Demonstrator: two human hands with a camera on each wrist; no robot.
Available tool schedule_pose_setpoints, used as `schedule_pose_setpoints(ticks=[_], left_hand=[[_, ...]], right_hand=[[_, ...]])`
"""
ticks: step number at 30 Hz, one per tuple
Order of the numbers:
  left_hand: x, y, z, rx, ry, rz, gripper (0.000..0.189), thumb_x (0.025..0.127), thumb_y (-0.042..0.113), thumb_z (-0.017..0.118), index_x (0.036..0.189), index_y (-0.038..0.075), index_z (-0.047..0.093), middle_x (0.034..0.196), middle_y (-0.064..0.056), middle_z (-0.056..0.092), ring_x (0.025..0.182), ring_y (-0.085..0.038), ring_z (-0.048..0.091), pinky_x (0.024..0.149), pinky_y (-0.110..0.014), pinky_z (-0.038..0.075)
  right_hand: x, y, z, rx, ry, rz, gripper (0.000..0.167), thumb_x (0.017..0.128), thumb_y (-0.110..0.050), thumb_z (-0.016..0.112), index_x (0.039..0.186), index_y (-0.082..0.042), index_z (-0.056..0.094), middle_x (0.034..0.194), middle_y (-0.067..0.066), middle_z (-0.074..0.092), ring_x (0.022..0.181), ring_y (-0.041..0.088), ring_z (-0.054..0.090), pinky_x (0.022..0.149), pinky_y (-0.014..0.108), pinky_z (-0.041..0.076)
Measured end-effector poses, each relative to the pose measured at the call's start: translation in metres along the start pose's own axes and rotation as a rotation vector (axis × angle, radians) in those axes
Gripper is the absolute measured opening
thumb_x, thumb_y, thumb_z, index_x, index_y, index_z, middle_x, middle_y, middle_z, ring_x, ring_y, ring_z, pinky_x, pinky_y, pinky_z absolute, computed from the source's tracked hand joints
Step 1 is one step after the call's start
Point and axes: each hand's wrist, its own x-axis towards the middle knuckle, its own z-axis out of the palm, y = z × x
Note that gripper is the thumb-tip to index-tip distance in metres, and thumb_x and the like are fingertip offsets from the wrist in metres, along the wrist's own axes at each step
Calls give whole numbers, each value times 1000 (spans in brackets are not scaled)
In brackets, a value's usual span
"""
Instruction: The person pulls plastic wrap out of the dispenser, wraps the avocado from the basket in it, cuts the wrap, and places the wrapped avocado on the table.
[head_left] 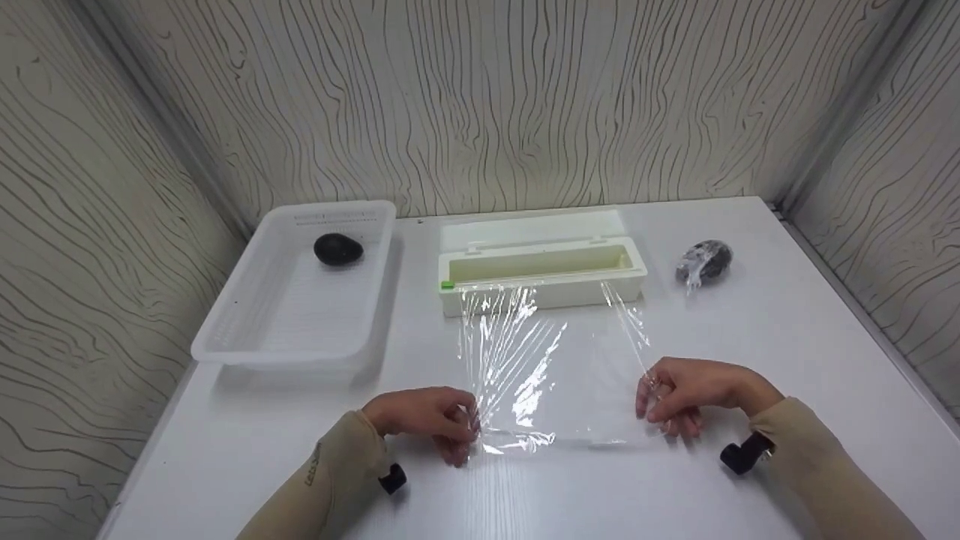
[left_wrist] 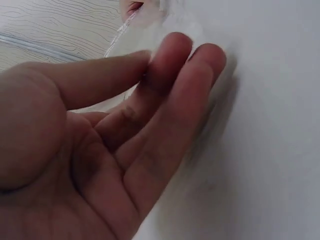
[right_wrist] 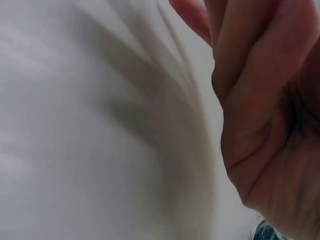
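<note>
A clear sheet of cling film (head_left: 540,375) stretches from the front edge of a white dispenser box (head_left: 574,298) toward the person. At its near left corner the left hand (head_left: 424,416) pinches it between thumb and fingers; the left wrist view shows this thumb meeting the index fingertip. The right hand (head_left: 694,394) pinches the near right corner, low over the table. In the right wrist view only part of the right hand (right_wrist: 265,110) shows, its fingertips cut off. The dispenser's lid (head_left: 532,230) is folded back, and a small green piece (head_left: 448,285) sits at its left front corner.
A translucent white tray (head_left: 292,356) stands at the left with a dark avocado (head_left: 337,249) in it. Right of the dispenser lies another dark avocado wrapped in film (head_left: 705,262). Wood-patterned panels (head_left: 487,97) enclose the white table (head_left: 810,337) at the back and sides.
</note>
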Motion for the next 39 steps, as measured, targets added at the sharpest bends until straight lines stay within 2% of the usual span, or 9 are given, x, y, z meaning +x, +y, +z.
schedule_pose_setpoints(ticks=[2, 5, 8, 11, 14, 18, 24, 33, 39], left_hand=[[-2, 1, -3, 67, 29, -41, 24, 93, 29, 65, 97, 5, 58, 76, -13, 73, 66, -18, 71, 65, -34, 60], [-5, 4, -12, 214, 191, -77, 41, 93, 47, 60, 93, 6, 60, 70, -10, 70, 59, -15, 65, 57, -29, 55], [-1, 7, -22, 322, 513, -44, 42, 97, 48, 54, 99, 6, 58, 80, -10, 66, 64, -18, 60, 58, -29, 49], [10, 10, -31, 426, 838, 46, 39, 99, 35, 56, 124, 6, 49, 110, -15, 61, 89, -26, 63, 73, -38, 53], [23, 11, -40, 503, 998, 102, 61, 97, 23, 60, 148, 9, 31, 142, -16, 45, 123, -33, 54, 99, -47, 48], [37, 12, -50, 528, 1001, 94, 74, 98, 22, 58, 157, 20, 14, 158, -12, 29, 143, -32, 34, 114, -49, 35], [46, 14, -58, 507, 977, 58, 72, 100, 27, 53, 158, 23, 10, 163, -10, 21, 148, -29, 26, 120, -46, 28], [45, 12, -71, 548, 953, 44, 77, 99, 29, 56, 158, 22, 6, 163, -10, 18, 146, -30, 29, 120, -45, 28], [47, 8, -85, 539, 954, 73, 80, 97, 24, 60, 158, 23, 8, 160, -9, 27, 145, -29, 33, 120, -43, 27]], right_hand=[[-2, 0, -3, -46, 55, 34, 23, 88, -21, 71, 99, -1, 67, 63, 3, 69, 46, 7, 62, 42, 20, 49], [-5, -3, -12, -145, 191, 91, 30, 88, -34, 71, 91, -4, 67, 57, 2, 63, 45, 10, 59, 42, 22, 48], [-8, -8, -26, -198, 394, 130, 40, 88, -45, 68, 95, -6, 65, 64, 5, 63, 49, 14, 60, 46, 29, 51], [-8, -13, -41, -189, 621, 83, 50, 91, -48, 63, 118, -5, 59, 90, 16, 66, 62, 22, 67, 55, 34, 57], [-2, -18, -51, -176, 772, -8, 62, 96, -44, 57, 144, -9, 39, 127, 24, 55, 87, 32, 70, 67, 35, 60], [12, -23, -59, -216, 815, -82, 75, 100, -41, 51, 157, -13, 11, 154, 25, 29, 117, 42, 59, 84, 40, 59], [24, -26, -60, -299, 827, -64, 76, 101, -46, 46, 156, -7, 12, 157, 26, 25, 129, 46, 49, 107, 58, 40], [31, -30, -64, -345, 819, -55, 76, 100, -41, 51, 154, -1, 16, 156, 26, 28, 133, 43, 46, 108, 54, 41], [35, -37, -64, -380, 804, -39, 74, 100, -33, 53, 154, 1, 15, 155, 26, 29, 130, 42, 49, 107, 54, 42]])
